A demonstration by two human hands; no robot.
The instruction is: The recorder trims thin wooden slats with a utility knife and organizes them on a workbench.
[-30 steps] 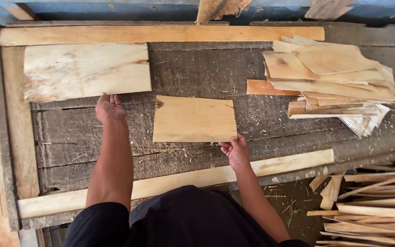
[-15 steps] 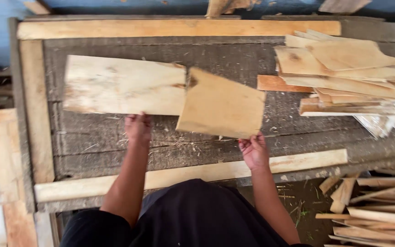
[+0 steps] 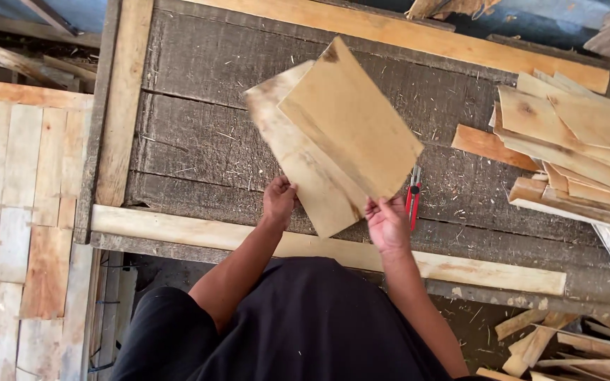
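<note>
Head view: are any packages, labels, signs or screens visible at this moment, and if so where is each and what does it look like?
None: no package, label, sign or screen shows.
Only bare wood: two thin pale sheets held by the left hand and right hand above the grey workbench.
A loose pile of similar sheets at the right.
A small red-handled tool lies on the bench.

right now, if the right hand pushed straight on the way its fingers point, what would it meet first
Probably the wood sheet the right hand already grips; beyond it lies the grey table, though depth is hard to judge.
</note>
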